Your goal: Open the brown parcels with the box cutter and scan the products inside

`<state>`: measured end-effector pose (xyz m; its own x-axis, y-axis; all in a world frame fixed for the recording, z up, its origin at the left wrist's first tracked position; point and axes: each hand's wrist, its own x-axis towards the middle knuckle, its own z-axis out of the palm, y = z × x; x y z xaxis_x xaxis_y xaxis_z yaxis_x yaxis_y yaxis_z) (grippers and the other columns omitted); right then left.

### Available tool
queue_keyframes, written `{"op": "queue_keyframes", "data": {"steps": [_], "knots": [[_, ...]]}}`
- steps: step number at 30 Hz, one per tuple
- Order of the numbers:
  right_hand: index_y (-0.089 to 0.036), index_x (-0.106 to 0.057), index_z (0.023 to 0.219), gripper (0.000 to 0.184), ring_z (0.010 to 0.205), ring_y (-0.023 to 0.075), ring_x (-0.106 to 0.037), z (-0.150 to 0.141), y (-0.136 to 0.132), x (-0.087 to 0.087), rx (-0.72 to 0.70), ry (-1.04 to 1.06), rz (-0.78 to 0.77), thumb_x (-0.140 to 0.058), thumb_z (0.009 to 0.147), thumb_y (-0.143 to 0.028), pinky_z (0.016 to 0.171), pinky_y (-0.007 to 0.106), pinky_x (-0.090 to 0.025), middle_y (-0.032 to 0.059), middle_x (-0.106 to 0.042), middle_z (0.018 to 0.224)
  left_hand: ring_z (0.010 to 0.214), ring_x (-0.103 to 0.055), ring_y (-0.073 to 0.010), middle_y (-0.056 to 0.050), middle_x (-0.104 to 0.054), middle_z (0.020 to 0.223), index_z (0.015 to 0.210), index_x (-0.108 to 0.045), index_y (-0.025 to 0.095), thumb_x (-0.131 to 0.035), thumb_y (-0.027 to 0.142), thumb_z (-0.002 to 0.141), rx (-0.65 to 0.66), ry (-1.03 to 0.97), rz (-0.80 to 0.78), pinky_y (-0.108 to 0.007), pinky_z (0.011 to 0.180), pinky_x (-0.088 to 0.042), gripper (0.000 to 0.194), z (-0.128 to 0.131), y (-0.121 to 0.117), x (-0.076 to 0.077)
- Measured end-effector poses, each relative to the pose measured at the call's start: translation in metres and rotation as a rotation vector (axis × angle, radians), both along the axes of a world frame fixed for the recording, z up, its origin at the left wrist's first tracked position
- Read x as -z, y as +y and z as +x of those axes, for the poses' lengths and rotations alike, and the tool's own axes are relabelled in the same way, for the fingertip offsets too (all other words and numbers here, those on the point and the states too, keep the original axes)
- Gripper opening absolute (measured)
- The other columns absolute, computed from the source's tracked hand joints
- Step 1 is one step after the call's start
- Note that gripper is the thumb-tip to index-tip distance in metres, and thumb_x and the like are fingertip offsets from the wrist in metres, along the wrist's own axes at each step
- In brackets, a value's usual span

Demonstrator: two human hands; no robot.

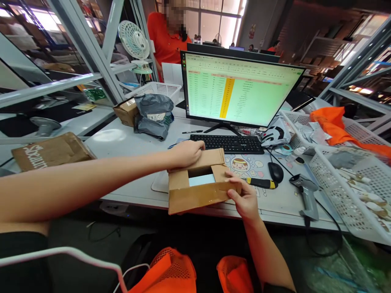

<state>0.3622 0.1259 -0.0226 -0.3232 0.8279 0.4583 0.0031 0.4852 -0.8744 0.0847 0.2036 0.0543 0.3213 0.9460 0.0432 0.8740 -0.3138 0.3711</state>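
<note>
Holds a brown carton (198,198) at the centre of the view, at the near edge of the white desk (128,175), with the mouth gaping upward and a pale flat surface (202,179) visible inside. Cannot tell whether resting on the desk or held just above it.

Curls the left hand (187,154) over the far flap (211,158) at 11 o'clock; cannot tell whether pinching the cardboard or only pressing on it. Pinches the carton's side with the right hand (244,197) at 3 o'clock, with thumb on the near face and fingers over the edge.

Probably best to anchor firmly with the right hand and ease the far flap toward 12 o'clock with the left, to spare the corners. Worth folding back the short side flaps (179,180) at 9 and 3 o'clock too, for a wider opening. Likely steadier further toward 12 o'clock than at the desk's edge. Mind the yellow-and-black tool (262,183) at 3 o'clock, near the right fingertips, and the keyboard (227,144) at 1 o'clock, just beyond the far flap.
</note>
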Motion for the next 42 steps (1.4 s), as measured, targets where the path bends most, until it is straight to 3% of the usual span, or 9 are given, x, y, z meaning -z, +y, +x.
{"op": "queue_keyframes", "data": {"steps": [5, 9, 15, 21, 24, 29, 34, 37, 42], "knots": [[-0.025, -0.063, 0.073, 0.022, 0.088, 0.0246, -0.073, 0.013, -0.033, 0.001, 0.003, 0.073, 0.166, -0.07, 0.094, -0.026, 0.115, 0.062, -0.042, 0.0001, -0.075, 0.082, 0.086, -0.065, -0.0278, -0.01, -0.072, 0.097, 0.108, -0.063, 0.019, -0.035, 0.026, 0.093, -0.063, -0.051, 0.093, -0.037, 0.074, -0.045, 0.033, 0.012, 0.009, 0.028], [-0.027, -0.068, 0.079, 0.024, 0.097, 0.0279, -0.073, 0.023, -0.048, -0.002, -0.123, -0.113, 0.25, -0.057, 0.099, -0.032, 0.117, 0.063, -0.039, 0.0014, -0.075, 0.084, 0.083, -0.066, -0.0263, -0.009, -0.072, 0.091, 0.106, -0.066, 0.018, -0.04, 0.038, 0.098, 0.019, -0.068, 0.167, -0.036, 0.073, -0.046, 0.033, 0.011, 0.014, 0.024], [-0.024, -0.071, 0.088, 0.026, 0.1, 0.0248, -0.071, 0.031, -0.037, -0.053, -0.276, -0.418, 0.197, -0.051, 0.102, -0.03, 0.126, 0.059, -0.024, 0.0034, -0.075, 0.085, 0.132, -0.057, -0.0262, -0.009, -0.067, 0.133, 0.108, -0.072, 0.023, -0.053, 0.034, 0.099, 0.502, -0.083, 0.648, -0.042, 0.112, -0.042, 0.024, -0.013, -0.071, 0.01], [-0.029, -0.079, 0.113, 0.033, 0.151, 0.0309, -0.033, 0.004, 0.015, -0.104, -0.474, -0.805, 0.196, -0.053, 0.104, -0.047, 0.126, 0.057, -0.019, 0.0057, -0.051, 0.153, 0.145, -0.046, -0.029, -0.011, -0.065, 0.137, 0.104, -0.066, 0.022, -0.06, 0.043, 0.095, 0.542, -0.248, 0.435, -0.046, 0.122, -0.035, 0.024, -0.031, -0.129, 0.046], [-0.026, -0.078, 0.104, 0.03, 0.157, 0.0329, -0.016, -0.01, 0.024, -0.089, -0.454, -0.839, 0.208, -0.057, 0.102, -0.047, 0.127, 0.06, -0.013, 0.0032, -0.038, 0.162, 0.13, -0.058, -0.0274, -0.011, -0.071, 0.115, 0.091, -0.051, 0.021, -0.061, 0.048, 0.091, 0.434, -0.464, 0.572, -0.052, 0.123, -0.033, 0.028, -0.033, -0.128, 0.061], [-0.023, -0.05, 0.09, 0.031, 0.153, 0.0334, -0.028, 0.002, 0.013, -0.054, -0.197, -0.441, 0.17, -0.063, 0.094, -0.05, 0.124, 0.057, -0.024, 0.0093, -0.035, 0.163, 0.103, -0.067, -0.0225, -0.003, -0.066, 0.085, 0.081, -0.036, 0.023, -0.058, 0.029, 0.086, 0.015, -0.749, 0.894, -0.059, 0.115, -0.043, 0.023, -0.038, -0.142, 0.098], [-0.025, -0.032, 0.094, 0.023, 0.146, 0.0304, -0.042, 0.017, 0.001, -0.006, 0.169, -0.061, -0.034, -0.052, 0.092, -0.037, 0.111, 0.054, -0.043, 0.0082, -0.031, 0.165, 0.119, -0.069, -0.0238, -0.011, -0.073, 0.108, 0.08, -0.051, 0.02, -0.054, 0.025, 0.093, -0.202, -0.773, 0.66, -0.057, 0.12, -0.04, 0.014, -0.046, -0.163, 0.143], [-0.026, -0.031, 0.098, 0.019, 0.146, 0.029, -0.043, 0.02, -0.006, 0.03, 0.153, -0.017, -0.152, -0.04, 0.099, -0.043, 0.111, 0.052, -0.044, 0.01, -0.03, 0.166, 0.114, -0.071, -0.0226, -0.01, -0.075, 0.109, 0.094, -0.066, 0.02, -0.061, 0.029, 0.094, -0.135, -0.703, 0.512, -0.046, 0.115, -0.048, 0.01, -0.061, -0.164, 0.123], [-0.031, -0.033, 0.139, 0.048, 0.142, 0.0313, -0.047, 0.027, -0.003, 0.058, 0.162, 0.04, -0.19, -0.04, 0.1, -0.059, 0.11, 0.053, -0.045, 0.0153, -0.032, 0.163, 0.108, -0.068, -0.0216, -0.006, -0.073, 0.119, 0.115, -0.071, 0.022, -0.068, 0.044, 0.092, 0.052, -0.265, 0.285, -0.032, 0.094, -0.052, 0.032, -0.067, -0.14, 0.038]]}}
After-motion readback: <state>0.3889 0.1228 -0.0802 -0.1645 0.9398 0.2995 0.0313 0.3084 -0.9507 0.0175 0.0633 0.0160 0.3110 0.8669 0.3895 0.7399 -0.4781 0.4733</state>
